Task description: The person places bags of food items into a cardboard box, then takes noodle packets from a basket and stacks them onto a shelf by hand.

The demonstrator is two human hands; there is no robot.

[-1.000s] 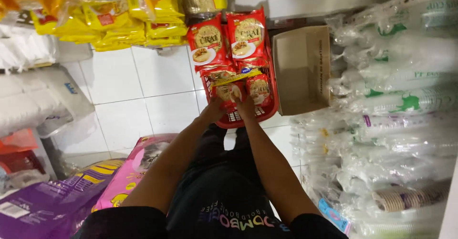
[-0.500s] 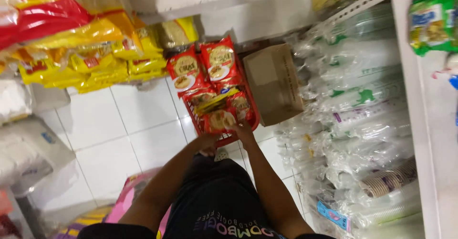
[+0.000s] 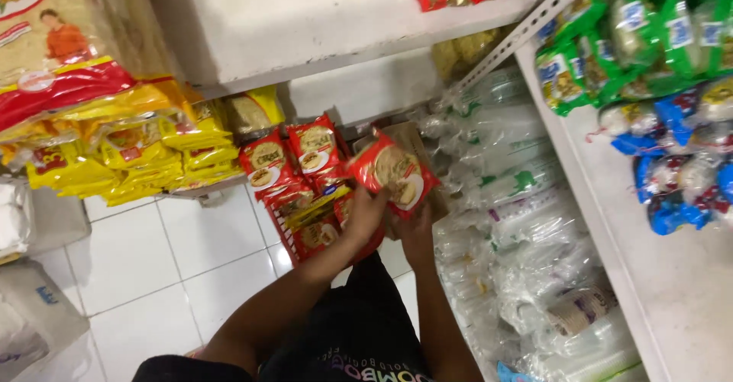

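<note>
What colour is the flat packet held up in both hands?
Red plastic noodle packet, with a pale food picture; shown in the head view.

One head-worn camera looks steeply down, close over the arms, at shelves [image 3: 611, 222] and tiled floor [image 3: 145, 260]

Red noodle packet [image 3: 393, 172] above red basket packets [image 3: 301, 191]
</note>
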